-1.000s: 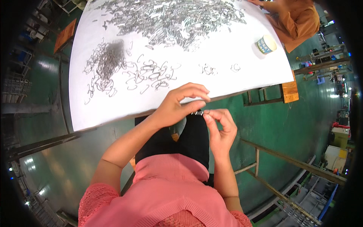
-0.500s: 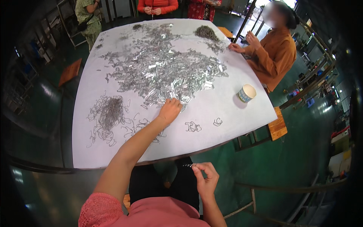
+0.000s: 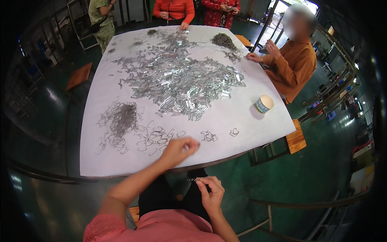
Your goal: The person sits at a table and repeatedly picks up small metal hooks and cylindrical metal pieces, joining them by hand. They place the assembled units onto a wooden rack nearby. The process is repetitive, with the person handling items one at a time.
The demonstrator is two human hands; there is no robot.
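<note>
Just over the near edge of the table, my left hand (image 3: pixel 179 151) is closed in a pinch and smeared a little by motion. What sits at its fingertips, if anything, is too small to make out. Over my lap, my right hand (image 3: pixel 210 193) pinches a thin, spiral-looking metal piece (image 3: pixel 191 180) between thumb and forefinger. Bent wire hooks (image 3: pixel 159 136) lie loose just beyond my left hand. A big spread of flat, shiny metal pieces (image 3: pixel 181 80) covers the middle of the white tabletop (image 3: pixel 242 121).
A tangled heap of wire hooks (image 3: pixel 125 117) lies at left. Small hook clusters (image 3: pixel 209 136) are near the front. A paper cup (image 3: pixel 264 104) stands at right. A person in orange-brown (image 3: pixel 296 64) sits at the right side; other people are along the far side.
My left hand has drawn back from the shiny metal pieces toward the near table edge. My right hand has shifted slightly left, still pinching its metal piece.
</note>
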